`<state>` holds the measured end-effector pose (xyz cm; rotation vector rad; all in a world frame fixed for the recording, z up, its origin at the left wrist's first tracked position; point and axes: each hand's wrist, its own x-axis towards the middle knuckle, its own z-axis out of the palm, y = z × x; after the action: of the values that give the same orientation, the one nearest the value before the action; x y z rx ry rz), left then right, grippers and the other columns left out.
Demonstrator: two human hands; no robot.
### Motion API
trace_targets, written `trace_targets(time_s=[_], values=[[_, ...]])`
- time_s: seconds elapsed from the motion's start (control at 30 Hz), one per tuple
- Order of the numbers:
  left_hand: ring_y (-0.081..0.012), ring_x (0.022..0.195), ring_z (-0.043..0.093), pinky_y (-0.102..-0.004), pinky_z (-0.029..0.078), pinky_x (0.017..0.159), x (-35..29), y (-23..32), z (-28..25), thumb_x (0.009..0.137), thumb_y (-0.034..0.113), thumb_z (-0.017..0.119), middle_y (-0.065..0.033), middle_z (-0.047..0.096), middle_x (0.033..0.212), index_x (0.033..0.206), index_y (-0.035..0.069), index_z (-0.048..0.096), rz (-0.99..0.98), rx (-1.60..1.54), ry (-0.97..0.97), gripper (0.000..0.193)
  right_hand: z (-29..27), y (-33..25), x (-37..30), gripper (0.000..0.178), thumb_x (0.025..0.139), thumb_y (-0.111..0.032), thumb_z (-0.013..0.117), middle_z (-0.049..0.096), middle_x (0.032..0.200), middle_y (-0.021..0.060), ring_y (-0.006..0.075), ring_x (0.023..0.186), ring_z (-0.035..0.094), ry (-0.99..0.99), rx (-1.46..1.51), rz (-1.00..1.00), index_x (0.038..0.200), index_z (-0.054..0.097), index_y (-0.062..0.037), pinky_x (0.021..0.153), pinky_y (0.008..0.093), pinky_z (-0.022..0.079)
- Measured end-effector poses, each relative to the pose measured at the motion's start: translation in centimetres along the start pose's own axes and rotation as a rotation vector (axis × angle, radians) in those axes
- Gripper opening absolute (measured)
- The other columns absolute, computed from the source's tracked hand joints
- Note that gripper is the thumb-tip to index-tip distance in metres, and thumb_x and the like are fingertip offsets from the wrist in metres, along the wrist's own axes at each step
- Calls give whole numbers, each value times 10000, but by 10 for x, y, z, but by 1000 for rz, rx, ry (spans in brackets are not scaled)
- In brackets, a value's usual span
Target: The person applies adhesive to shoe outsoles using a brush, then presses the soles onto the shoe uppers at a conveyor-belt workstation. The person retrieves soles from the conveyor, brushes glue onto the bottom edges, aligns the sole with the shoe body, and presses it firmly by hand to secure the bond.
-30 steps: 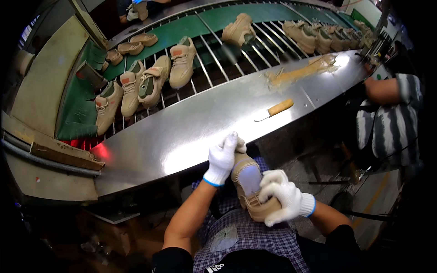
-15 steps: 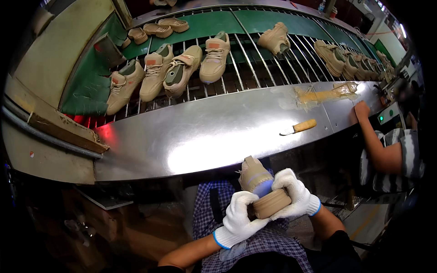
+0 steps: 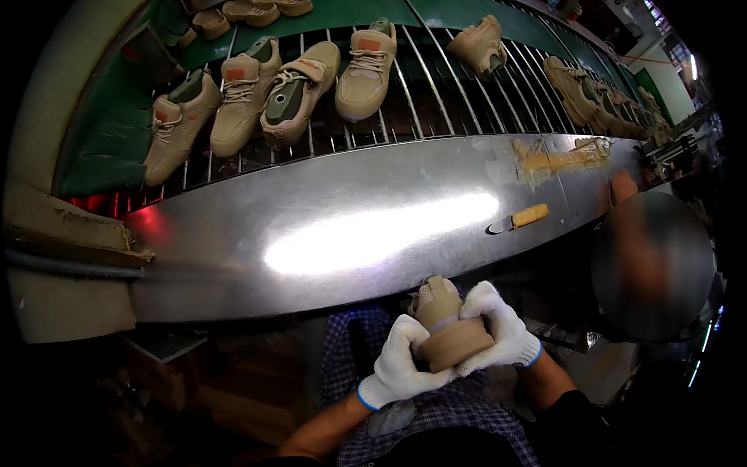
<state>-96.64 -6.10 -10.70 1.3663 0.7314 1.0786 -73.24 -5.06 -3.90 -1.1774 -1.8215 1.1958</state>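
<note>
In white knitted gloves with blue cuffs, my left hand and my right hand grip a beige shoe sole from both sides, in front of my lap. The sole lies against the heel end of a beige shoe upper. A narrow pale purple band shows where the two meet. Pointing away from me, the upper has a pull loop at its heel; its far part is hidden. Both thumbs press near the joint, and the fingers curl around the sole.
A metal-topped bench runs ahead, with a yellow-handled scraper lying on it. Beyond, beige shoes stand on a roller rack, with loose soles at the far left. Another person's arm rests at the right.
The sole has come up against the upper, covering most of the purple underside that showed before. My view has shifted, so the bench and rack sit differently in the picture.
</note>
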Motion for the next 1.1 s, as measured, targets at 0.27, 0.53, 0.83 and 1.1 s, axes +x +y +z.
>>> trace_targets(time_s=[0.27, 0.53, 0.83, 1.1], values=[[-128, 765, 481, -294, 411, 648, 3, 4, -8, 649, 220, 1035, -40, 511, 933, 1062, 84, 499, -69, 62, -51, 691, -1, 7, 1, 925, 589, -458, 1075, 535, 1118, 67, 199, 1006, 536, -61, 20, 85, 1280, 578, -97, 884, 367, 479], [-159, 911, 662, -325, 615, 804, -9, 12, -15, 659, 369, 1055, -108, 604, 1138, 1652, -27, 110, -88, 198, -26, 1428, -3, -4, -32, 1146, 674, -459, 1022, 558, 1468, 162, 290, 1290, 603, -100, -202, 519, 1559, 422, -47, 1126, 426, 501], [-322, 1451, 524, -441, 420, 1230, 32, 76, -105, 770, 313, 986, -204, 507, 1581, 1633, 15, 370, -221, 323, -343, 1102, 40, 68, -37, 953, 749, -217, 972, 641, 1474, 105, 207, 1373, 583, -187, 769, 486, 1555, 504, -13, 1173, 386, 475], [-275, 1125, 727, -404, 609, 958, 59, 188, -64, 613, 336, 1086, -179, 693, 1252, 1377, 10, 502, 634, 528, -4, 1016, -17, -62, 101, 772, 1014, -516, 718, 573, 1543, 156, 357, 1446, 530, 33, 1061, -313, 1575, 481, -42, 1231, 526, 413]])
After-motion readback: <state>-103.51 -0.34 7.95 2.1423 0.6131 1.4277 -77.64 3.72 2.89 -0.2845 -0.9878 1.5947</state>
